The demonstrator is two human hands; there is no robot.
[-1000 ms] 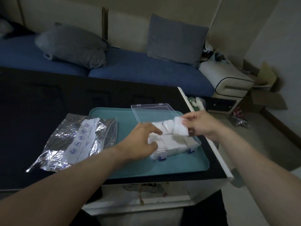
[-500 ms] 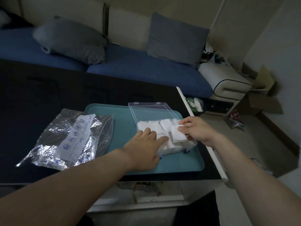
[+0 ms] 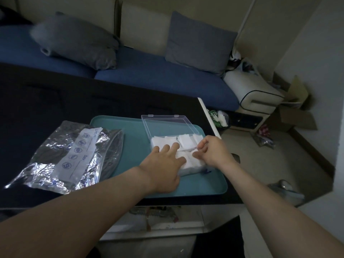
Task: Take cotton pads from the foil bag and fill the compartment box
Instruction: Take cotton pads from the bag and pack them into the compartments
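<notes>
1. My left hand (image 3: pixel 163 164) lies flat, fingers spread, pressing the cotton pads (image 3: pixel 184 144) in the compartment box (image 3: pixel 186 161).
2. My right hand (image 3: pixel 212 153) pinches a pad's edge there.
3. The box sits on the teal tray (image 3: pixel 134 146); the foil bag (image 3: pixel 65 157) lies left.

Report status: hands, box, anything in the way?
Left hand flat on pads. Right hand fingering cotton pads in compartment box. Lid open; foil bag lies apart.

white cotton pads (image 3: pixel 183 141), teal tray (image 3: pixel 134 138), silver foil bag (image 3: pixel 61 161)
</notes>
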